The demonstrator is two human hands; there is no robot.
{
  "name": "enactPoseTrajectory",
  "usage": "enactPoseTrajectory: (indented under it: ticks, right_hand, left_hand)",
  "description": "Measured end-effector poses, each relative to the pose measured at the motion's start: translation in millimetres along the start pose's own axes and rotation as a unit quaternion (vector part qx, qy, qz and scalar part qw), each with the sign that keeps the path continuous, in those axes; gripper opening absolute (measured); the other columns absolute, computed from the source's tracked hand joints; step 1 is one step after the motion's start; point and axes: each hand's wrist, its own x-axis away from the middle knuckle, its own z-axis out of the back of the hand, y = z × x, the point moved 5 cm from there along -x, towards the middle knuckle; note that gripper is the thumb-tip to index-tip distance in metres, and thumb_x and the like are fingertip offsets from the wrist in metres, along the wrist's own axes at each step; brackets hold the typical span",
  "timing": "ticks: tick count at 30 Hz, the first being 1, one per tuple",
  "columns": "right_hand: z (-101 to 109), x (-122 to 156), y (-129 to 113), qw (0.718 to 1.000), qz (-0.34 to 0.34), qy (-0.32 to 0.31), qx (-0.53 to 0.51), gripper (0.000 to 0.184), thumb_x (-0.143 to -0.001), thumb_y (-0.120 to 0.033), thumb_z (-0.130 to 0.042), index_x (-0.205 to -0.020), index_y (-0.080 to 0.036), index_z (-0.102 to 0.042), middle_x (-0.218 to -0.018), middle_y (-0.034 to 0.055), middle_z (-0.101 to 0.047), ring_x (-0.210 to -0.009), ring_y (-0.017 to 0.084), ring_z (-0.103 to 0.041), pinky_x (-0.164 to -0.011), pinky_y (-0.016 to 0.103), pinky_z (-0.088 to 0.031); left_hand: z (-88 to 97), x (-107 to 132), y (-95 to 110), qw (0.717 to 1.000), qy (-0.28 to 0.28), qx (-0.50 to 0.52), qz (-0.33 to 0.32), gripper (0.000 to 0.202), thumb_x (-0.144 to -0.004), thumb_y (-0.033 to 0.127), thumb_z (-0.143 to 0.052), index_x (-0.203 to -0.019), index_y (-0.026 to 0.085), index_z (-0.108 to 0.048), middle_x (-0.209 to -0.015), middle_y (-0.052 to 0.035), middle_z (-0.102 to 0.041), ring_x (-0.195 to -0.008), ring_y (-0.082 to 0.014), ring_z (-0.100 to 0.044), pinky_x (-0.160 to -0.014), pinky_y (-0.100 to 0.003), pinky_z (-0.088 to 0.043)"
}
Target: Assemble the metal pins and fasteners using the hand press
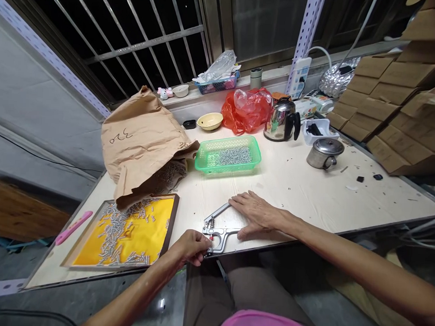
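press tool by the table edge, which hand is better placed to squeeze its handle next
Right, probably. The right hand already lies flat over the handles of the press tool, while the left hand pinches at its jaw end.

A metal hand press [218, 229] lies flat at the table's [309, 194] near edge, its long handle raised and angled away, jaw end facing left.

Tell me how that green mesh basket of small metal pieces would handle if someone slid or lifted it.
The green basket looks like thin perforated plastic, so it would probably flex when lifted by one rim. The layer of metal pieces inside likely makes it heavy for its size. Pushed across the smooth table, it should slide without tipping, being low and wide; the loose pieces may shift.
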Motion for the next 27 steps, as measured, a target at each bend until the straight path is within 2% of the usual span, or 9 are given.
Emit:
enactPoseTrajectory:
  ticks: [4, 8, 11, 13, 15, 17, 19, 21, 27]
  right_hand:
    - [0, 9, -4, 1.0, -0.012, -0.009, 0.007, 0.099, -0.064, -0.058, -0.081, -0.136, -0.006, -0.037, -0.119, 0.017, -0.047, -0.109, 0.032, -0.039, -0.104, 0.052, -0.018]
    - [4, 13, -16, 0.999, -0.035, -0.001, 0.016, 0.085, -0.069, -0.046, -0.082, -0.132, -0.005, -0.042, -0.112, 0.0142, -0.05, -0.104, 0.029, -0.041, -0.104, 0.048, -0.021]
    - [2, 16, -22, 0.998, -0.053, 0.005, 0.022, 0.075, -0.072, -0.039, -0.082, -0.127, -0.005, -0.046, -0.109, 0.0136, -0.05, -0.101, 0.029, -0.041, -0.101, 0.044, -0.025]
    - [-1, 17, -25, 0.998, -0.058, 0.009, 0.019, 0.069, -0.072, -0.036, -0.082, -0.124, -0.005, -0.048, -0.104, 0.0121, -0.051, -0.096, 0.028, -0.043, -0.096, 0.041, -0.032]
    - [-5, 16, -26, 0.998, -0.058, 0.014, 0.016, 0.061, -0.073, -0.035, -0.082, -0.118, -0.007, -0.052, -0.098, 0.01, -0.051, -0.091, 0.026, -0.044, -0.087, 0.038, -0.037]
    - [-9, 15, -27, 0.998, -0.061, 0.02, 0.018, 0.056, -0.072, -0.034, -0.083, -0.112, -0.008, -0.054, -0.096, 0.0089, -0.05, -0.089, 0.026, -0.044, -0.082, 0.036, -0.039]
    - [-12, 13, -26, 0.997, -0.073, 0.024, 0.023, 0.057, -0.068, -0.035, -0.085, -0.108, -0.008, -0.055, -0.096, 0.0094, -0.05, -0.09, 0.026, -0.044, -0.083, 0.036, -0.04]
    - [-13, 14, -26, 0.995, -0.091, 0.02, 0.02, 0.06, -0.064, -0.036, -0.087, -0.107, -0.008, -0.054, -0.096, 0.01, -0.05, -0.091, 0.027, -0.043, -0.083, 0.037, -0.041]
    - [-1, 27, -35, 0.988, -0.151, 0.017, 0.012, 0.057, -0.069, -0.035, -0.085, -0.108, -0.008, -0.054, -0.102, 0.012, -0.048, -0.096, 0.029, -0.043, -0.082, 0.038, -0.044]
  left_hand:
    - [-0.6, 0, 1, 1.0, 0.001, 0.005, 0.0, 0.057, -0.048, 0.065, -0.072, -0.06, 0.014, -0.049, -0.045, 0.0034, -0.048, -0.036, -0.0078, -0.043, -0.037, -0.017, -0.036]
    - [-0.8, -1, 1, 1.0, 0.005, 0.009, 0.003, 0.056, -0.048, 0.063, -0.073, -0.061, 0.014, -0.049, -0.046, 0.0036, -0.047, -0.038, -0.0081, -0.043, -0.038, -0.018, -0.038]
    - [-0.9, 3, -1, 1.0, 0.015, -0.022, 0.015, 0.047, -0.063, 0.058, -0.068, -0.063, 0.014, -0.049, -0.049, 0.0031, -0.047, -0.041, -0.01, -0.044, -0.04, -0.02, -0.04]
    - [2.6, 8, 3, 0.99, 0.086, -0.11, -0.021, 0.036, -0.077, 0.048, -0.06, -0.067, 0.014, -0.052, -0.054, 0.0014, -0.049, -0.047, -0.0127, -0.049, -0.047, -0.023, -0.043]
    - [3.5, 17, 19, 0.943, 0.198, -0.236, -0.124, 0.025, -0.085, 0.036, -0.053, -0.074, 0.014, -0.057, -0.067, -0.0023, -0.055, -0.064, -0.0169, -0.055, -0.059, -0.027, -0.047]
    - [-7.0, 26, 39, 0.867, 0.266, -0.336, -0.254, 0.015, -0.087, 0.028, -0.054, -0.089, 0.015, -0.06, -0.087, -0.0059, -0.057, -0.085, -0.0211, -0.055, -0.075, -0.032, -0.047]
    - [-23.5, 26, 55, 0.808, 0.26, -0.397, -0.348, 0.024, -0.085, 0.024, -0.059, -0.107, 0.016, -0.056, -0.108, -0.0084, -0.054, -0.103, -0.0243, -0.049, -0.088, -0.037, -0.044]
    - [-36.8, 19, 66, 0.774, 0.225, -0.438, -0.397, 0.045, -0.081, 0.019, -0.064, -0.122, 0.016, -0.046, -0.123, -0.0102, -0.047, -0.114, -0.0258, -0.042, -0.096, -0.04, -0.041]
    - [-45.4, -1, 84, 0.735, 0.137, -0.532, -0.397, 0.067, -0.078, 0.023, -0.071, -0.133, 0.014, -0.034, -0.121, -0.0118, -0.047, -0.107, -0.0264, -0.045, -0.093, -0.041, -0.043]
